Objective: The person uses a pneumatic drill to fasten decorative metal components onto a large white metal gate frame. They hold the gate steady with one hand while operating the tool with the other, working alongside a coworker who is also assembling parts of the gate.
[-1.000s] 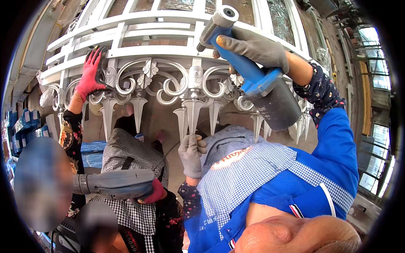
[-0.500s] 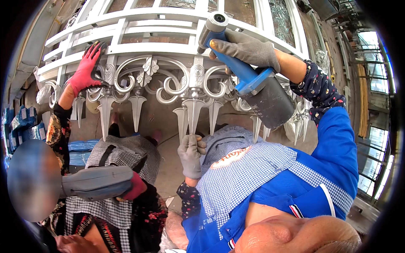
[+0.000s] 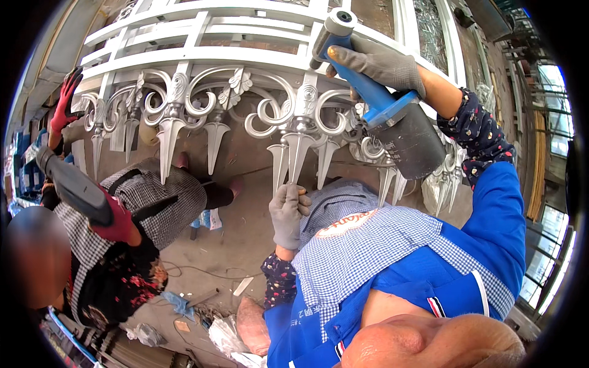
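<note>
My right hand (image 3: 385, 63), in a grey glove, grips a blue hand-held power tool (image 3: 366, 86) with a grey round head and a large dark block at its base. The tool's head lies over a rail of the white metal railing (image 3: 239, 54). My left hand (image 3: 287, 214), also gloved in grey, has its fingers curled round the tip of a silver spear-shaped finial (image 3: 299, 153). Silver scrolls (image 3: 270, 119) and a leaf ornament (image 3: 235, 89) run along the railing. The railing beneath the tool is partly hidden.
At the left, a co-worker in red-and-black gloves (image 3: 61, 110) holds a dark grey tool (image 3: 73, 187). Several more spear points (image 3: 167, 141) hang off the railing's near edge. Offcuts and plastic bags (image 3: 224, 334) lie on the floor. Shelving racks (image 3: 543, 153) stand at the right.
The co-worker has moved left and taken a hand off the railing, the grey tool swinging along. The view has shifted slightly. Both my hands keep their places on the tool and the finial.
</note>
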